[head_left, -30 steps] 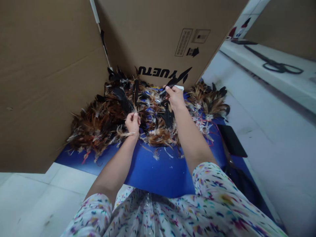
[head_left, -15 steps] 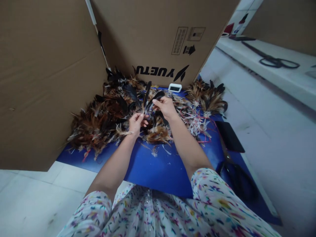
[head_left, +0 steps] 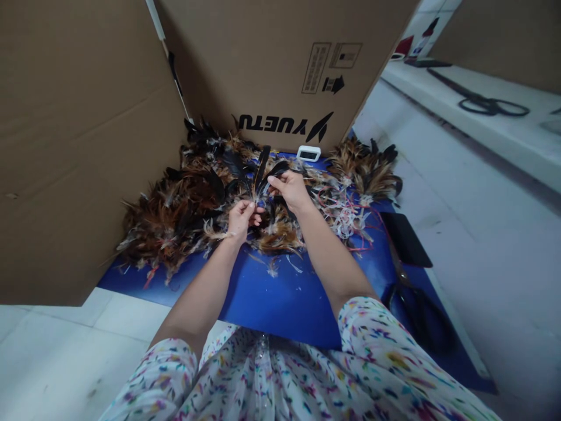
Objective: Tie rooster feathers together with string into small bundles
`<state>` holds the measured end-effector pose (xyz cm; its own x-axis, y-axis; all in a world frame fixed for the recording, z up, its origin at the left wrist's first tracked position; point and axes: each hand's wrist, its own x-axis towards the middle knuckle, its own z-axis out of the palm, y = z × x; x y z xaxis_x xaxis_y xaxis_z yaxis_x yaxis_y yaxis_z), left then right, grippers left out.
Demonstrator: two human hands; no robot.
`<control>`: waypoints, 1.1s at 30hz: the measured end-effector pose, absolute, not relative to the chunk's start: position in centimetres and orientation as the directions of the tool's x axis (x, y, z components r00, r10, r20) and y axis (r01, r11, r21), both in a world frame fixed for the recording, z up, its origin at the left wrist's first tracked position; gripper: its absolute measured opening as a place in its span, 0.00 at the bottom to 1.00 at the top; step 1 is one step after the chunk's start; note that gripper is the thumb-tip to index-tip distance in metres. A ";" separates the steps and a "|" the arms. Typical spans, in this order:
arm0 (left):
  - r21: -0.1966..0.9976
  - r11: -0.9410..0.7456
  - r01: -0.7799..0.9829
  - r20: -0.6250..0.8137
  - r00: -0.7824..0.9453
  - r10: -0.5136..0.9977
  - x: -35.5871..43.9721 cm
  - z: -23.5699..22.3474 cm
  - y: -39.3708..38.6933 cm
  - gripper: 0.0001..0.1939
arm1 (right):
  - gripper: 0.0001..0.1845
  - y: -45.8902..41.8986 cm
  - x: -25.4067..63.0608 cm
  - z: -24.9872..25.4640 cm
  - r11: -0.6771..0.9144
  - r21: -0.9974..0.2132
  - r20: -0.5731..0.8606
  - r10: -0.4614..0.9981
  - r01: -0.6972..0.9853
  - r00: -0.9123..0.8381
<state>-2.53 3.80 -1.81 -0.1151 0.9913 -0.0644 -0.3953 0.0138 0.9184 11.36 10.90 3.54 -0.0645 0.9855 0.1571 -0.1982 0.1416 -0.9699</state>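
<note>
A heap of brown and black feathers [head_left: 175,213] lies on a blue mat [head_left: 280,298] in front of me. My left hand [head_left: 240,219] pinches the quill ends of a small bunch of black feathers [head_left: 259,169] that fans upward. My right hand [head_left: 290,188] is closed in a pinch on one black feather of that bunch, just right of the left hand. Both hands hover above the middle of the heap.
Tall cardboard sheets [head_left: 83,140] stand behind and left of the heap. A small white device [head_left: 308,153] sits at the back. Loose white and red threads [head_left: 350,216], a black flat object [head_left: 405,240] and large dark scissors [head_left: 416,304] lie right. Scissors [head_left: 486,105] rest on a far ledge.
My right hand came back from the far side near the white device with a black feather and joined it to the bunch in my left hand. The left hand hardly moved.
</note>
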 end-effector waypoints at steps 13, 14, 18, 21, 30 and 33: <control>0.879 0.010 -0.476 -0.097 -0.160 0.982 -2.6 -1.3 3.9 0.10 | 0.21 11.1 11.8 3.2 0.158 -0.976 0.177 0.977 -0.151 -0.122; 0.873 0.011 -0.487 -0.111 -0.176 0.978 -2.6 -1.2 3.9 0.10 | 0.21 11.1 11.9 3.2 0.155 -0.977 0.174 0.976 -0.147 -0.129; 0.849 0.016 -0.528 -0.168 -0.240 0.956 -2.6 -1.1 4.1 0.11 | 0.18 11.5 12.7 3.2 0.159 -0.985 0.168 0.975 -0.074 -0.147; 0.824 0.012 -0.567 -0.203 -0.274 0.940 -2.6 -0.9 4.1 0.10 | 0.11 11.7 13.5 3.0 0.182 -0.973 0.160 0.976 0.143 -0.150; 0.862 -0.025 -0.506 -0.127 -0.264 0.956 -2.4 -0.9 4.0 0.12 | 0.17 10.4 12.0 2.8 0.350 -0.884 0.247 0.912 0.310 -0.327; 0.893 -0.044 -0.449 -0.071 -0.236 0.969 -2.3 -1.3 4.0 0.13 | 0.22 9.7 10.8 2.9 0.257 -0.946 0.176 0.917 0.195 -0.357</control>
<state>-2.32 3.98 -1.34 -0.2355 0.9693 -0.0710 -0.4485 -0.0436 0.8927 10.82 9.67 2.88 -0.3574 0.9173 0.1757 0.1952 0.2573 -0.9464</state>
